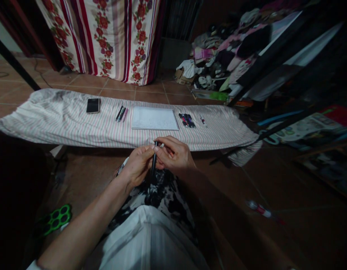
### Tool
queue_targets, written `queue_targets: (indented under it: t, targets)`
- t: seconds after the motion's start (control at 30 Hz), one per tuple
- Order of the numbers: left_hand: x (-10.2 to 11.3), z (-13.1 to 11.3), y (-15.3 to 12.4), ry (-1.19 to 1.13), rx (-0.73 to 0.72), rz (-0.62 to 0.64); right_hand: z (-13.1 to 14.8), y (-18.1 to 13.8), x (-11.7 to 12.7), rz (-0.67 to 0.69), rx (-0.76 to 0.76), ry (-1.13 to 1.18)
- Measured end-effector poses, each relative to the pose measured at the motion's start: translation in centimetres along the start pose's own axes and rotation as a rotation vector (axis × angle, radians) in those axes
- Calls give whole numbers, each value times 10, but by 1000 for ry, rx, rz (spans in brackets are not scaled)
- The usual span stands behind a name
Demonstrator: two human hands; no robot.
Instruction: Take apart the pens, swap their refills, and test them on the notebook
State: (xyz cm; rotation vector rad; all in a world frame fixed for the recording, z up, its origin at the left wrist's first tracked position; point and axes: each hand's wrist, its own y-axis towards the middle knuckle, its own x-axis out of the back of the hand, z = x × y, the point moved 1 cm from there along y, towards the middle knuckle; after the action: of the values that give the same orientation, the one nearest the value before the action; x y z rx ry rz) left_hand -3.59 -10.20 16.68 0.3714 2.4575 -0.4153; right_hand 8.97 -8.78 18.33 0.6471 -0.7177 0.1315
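Note:
Both my hands meet over my lap around a dark pen (154, 162) that stands nearly upright. My left hand (138, 164) is closed round its lower part. My right hand (173, 153) pinches the pen's top end with fingertips and thumb. In front of them lies a striped cloth (63, 123) on the tiled floor. On it lies a spiral notebook (154, 119), a phone (93, 105) to the left, three pens (121, 113) between them, and a cluster of several pens (186, 120) right of the notebook.
A floral curtain (111, 37) hangs behind the cloth. A pile of clothes (226, 56) sits at the back right. A green ring-shaped object (56, 218) lies at lower left, a small bottle (259, 209) on the floor at right, dark rods (274, 63) cross the upper right.

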Motion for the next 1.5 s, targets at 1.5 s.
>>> queue_targets:
  t: [1.5]
  targets:
    - [7, 37, -11, 240, -457, -364, 7, -28, -13, -37, -314, 428]
